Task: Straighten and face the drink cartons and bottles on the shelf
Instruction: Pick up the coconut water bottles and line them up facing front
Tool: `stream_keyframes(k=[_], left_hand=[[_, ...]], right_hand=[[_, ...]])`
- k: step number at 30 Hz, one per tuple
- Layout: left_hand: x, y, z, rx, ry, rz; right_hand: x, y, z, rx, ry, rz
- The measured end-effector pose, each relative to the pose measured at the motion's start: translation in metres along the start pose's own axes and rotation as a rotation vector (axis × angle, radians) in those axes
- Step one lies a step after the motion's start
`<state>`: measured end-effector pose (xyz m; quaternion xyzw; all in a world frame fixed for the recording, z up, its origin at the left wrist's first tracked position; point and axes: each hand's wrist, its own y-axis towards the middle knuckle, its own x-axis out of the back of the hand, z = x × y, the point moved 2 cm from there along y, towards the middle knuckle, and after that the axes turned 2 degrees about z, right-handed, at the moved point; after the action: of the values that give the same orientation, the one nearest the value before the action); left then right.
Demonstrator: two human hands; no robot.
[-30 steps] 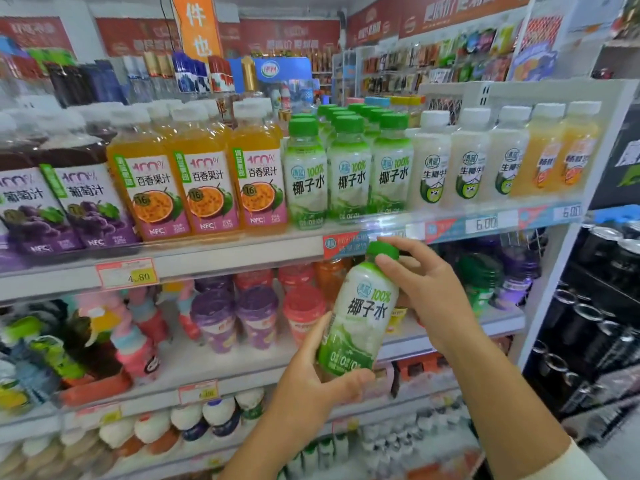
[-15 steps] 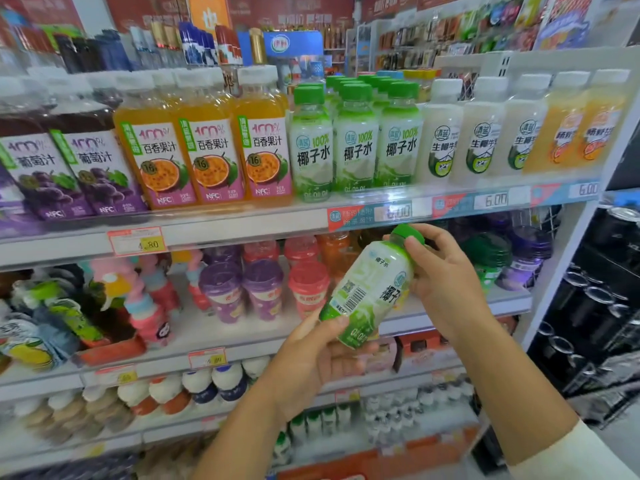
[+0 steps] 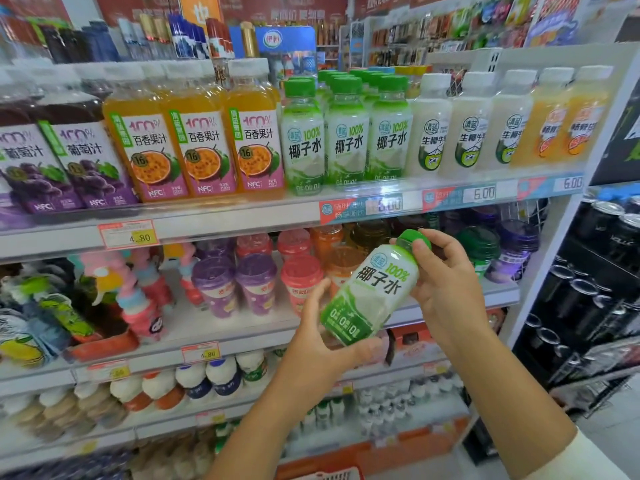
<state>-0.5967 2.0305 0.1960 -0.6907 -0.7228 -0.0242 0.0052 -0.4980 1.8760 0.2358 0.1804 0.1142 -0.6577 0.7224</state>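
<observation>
A green-capped coconut water bottle (image 3: 372, 289) is tilted in front of the second shelf, label facing me. My left hand (image 3: 322, 336) grips its base from below. My right hand (image 3: 445, 285) pinches its cap and neck from the right. On the top shelf (image 3: 242, 220) three coconut water bottles (image 3: 344, 136) stand in a front row with more behind, labels forward. Left of them stand orange passion fruit juice bottles (image 3: 201, 140) and purple grape juice bottles (image 3: 86, 157). To the right stand white coconut milk bottles (image 3: 467, 126) and orange drink bottles (image 3: 568, 119).
The second shelf (image 3: 214, 327) holds lidded cups in purple, red and orange (image 3: 256, 282) and colourful toy-shaped bottles (image 3: 138, 299). Lower shelves carry small round-topped bottles (image 3: 207, 375). Black cans (image 3: 595, 271) fill the rack at right. More store shelving is behind.
The bottle has been turned between my hands: its barcode side faced me half a second ago, and now the front label faces me. It stays tilted, low in front of the second shelf.
</observation>
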Motion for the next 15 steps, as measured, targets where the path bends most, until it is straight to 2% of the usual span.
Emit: stream_keyframes(k=[2,4,7,11,13,15], left_hand=[[0.0004,0.0012,0.0012,0.061,-0.186,0.075],[0.0005,0.0008,-0.0001,0.058,-0.226,0.089],[0.0011,-0.0026,-0.0040,-0.043,-0.094,-0.003],[0.0026,-0.0060,-0.0057,-0.203,0.242,-0.163],[0.0033,-0.0071,-0.0061,-0.236,0.302,-0.169],[0.0065,-0.0073,-0.0053,-0.197,0.259,-0.148]], right_hand=[[-0.0005,-0.0029,0.0002,0.002,0.007,0.026],[-0.0009,-0.0052,-0.0005,-0.005,0.018,0.070],[-0.0022,-0.0068,0.0001,0.001,-0.060,0.107],[-0.0028,-0.0074,-0.0016,-0.002,-0.124,0.047],[-0.0038,-0.0090,-0.0021,0.002,-0.076,0.026],[-0.0050,-0.0099,-0.0029,0.017,-0.028,0.022]])
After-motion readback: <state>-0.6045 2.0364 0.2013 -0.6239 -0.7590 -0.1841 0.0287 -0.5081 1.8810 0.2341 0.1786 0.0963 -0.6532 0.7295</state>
